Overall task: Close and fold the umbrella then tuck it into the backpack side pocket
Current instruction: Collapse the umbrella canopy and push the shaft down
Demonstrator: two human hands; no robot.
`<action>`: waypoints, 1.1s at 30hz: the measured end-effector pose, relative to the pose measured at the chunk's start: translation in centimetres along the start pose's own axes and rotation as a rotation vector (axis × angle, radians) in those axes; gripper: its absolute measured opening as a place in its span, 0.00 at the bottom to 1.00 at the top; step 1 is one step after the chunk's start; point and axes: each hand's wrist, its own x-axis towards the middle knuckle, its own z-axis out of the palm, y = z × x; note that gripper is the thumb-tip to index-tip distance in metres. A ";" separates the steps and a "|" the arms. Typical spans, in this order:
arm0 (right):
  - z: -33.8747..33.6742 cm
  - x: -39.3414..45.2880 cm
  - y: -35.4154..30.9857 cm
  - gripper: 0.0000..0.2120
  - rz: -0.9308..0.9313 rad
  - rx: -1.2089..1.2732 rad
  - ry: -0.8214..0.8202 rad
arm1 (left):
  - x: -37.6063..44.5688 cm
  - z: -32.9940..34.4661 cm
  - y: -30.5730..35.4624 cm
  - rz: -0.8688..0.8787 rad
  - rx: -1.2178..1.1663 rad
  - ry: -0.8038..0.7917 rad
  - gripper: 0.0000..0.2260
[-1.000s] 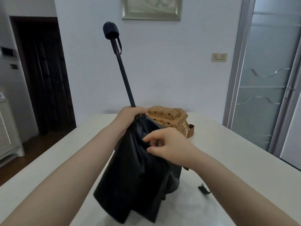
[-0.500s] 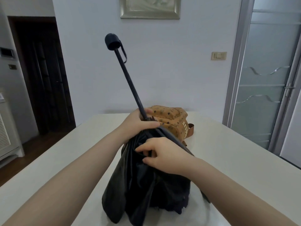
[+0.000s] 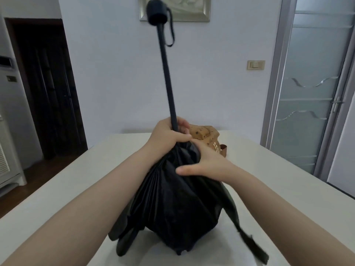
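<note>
A: Umbrella (image 3: pixel 178 204)?
B: Upside down on the surface (image 3: pixel 269 169), collapsed; left hand (image 3: pixel 169 134) clamped round its shaft, right hand (image 3: pixel 208 164) spread flat on the fabric.
A: Backpack (image 3: pixel 206 134)?
B: Just behind.

One black umbrella (image 3: pixel 178 198), one tan backpack (image 3: pixel 206 138), one white table (image 3: pixel 278 185), two bare hands, one framed picture (image 3: pixel 192 10).

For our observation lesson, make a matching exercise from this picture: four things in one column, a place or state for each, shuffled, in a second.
1. left hand
2. right hand
3. backpack
4. umbrella handle

a. on the table behind the hands
b. spread on the black canopy
c. closed around the shaft
d. up in front of the picture frame

Pairs: 1-c, 2-b, 3-a, 4-d
</note>
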 end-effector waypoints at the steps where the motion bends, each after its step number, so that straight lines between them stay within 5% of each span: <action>1: 0.5 0.2 0.3 0.36 -0.035 0.055 -0.037 | -0.1 0.3 0.4 0.024 0.011 -0.030 0.13; 8: 1.9 0.7 1.2 0.14 -0.034 0.168 0.091 | -0.5 0.2 0.9 0.020 0.028 -0.064 0.09; 16: 3.4 0.7 1.7 0.10 -0.076 0.250 0.247 | -1.8 -0.8 0.0 -0.150 0.042 -0.221 0.19; 23: 3.3 1.6 0.8 0.17 -0.181 0.159 0.211 | -1.8 0.4 -0.1 -0.152 -0.021 -0.128 0.13; 31: 1.0 1.7 -0.8 0.06 -0.141 -0.280 0.039 | -1.5 2.8 -0.4 -0.134 0.061 0.207 0.10; 33: 1.0 1.5 -1.0 0.11 -0.082 -0.436 0.057 | -1.3 3.1 -0.4 -0.125 0.092 0.231 0.10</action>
